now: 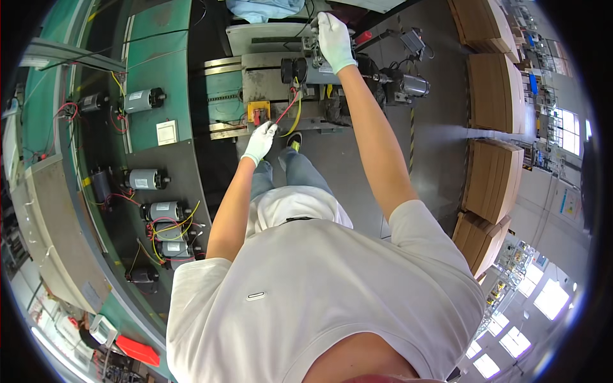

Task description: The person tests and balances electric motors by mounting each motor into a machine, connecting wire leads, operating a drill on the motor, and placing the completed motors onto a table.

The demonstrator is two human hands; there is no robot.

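Observation:
My left hand [260, 142], in a white glove, pinches the end of a red wire [287, 108] just in front of a yellow block [258, 112] on the metal work stand [268, 76]. My right hand [334, 39], also gloved, is stretched far forward and rests closed on the top of a grey metal fixture [314, 52] beside a black round part [294, 69]. A yellow wire [297, 113] loops down from the same fixture. What lies under the right palm is hidden.
Several grey electric motors [148, 179] with red and yellow leads lie along a curved green conveyor [159, 38] at my left. Another motor [414, 84] sits right of the stand. Stacks of brown cardboard [491, 179] stand on the right. A red object [137, 350] lies low left.

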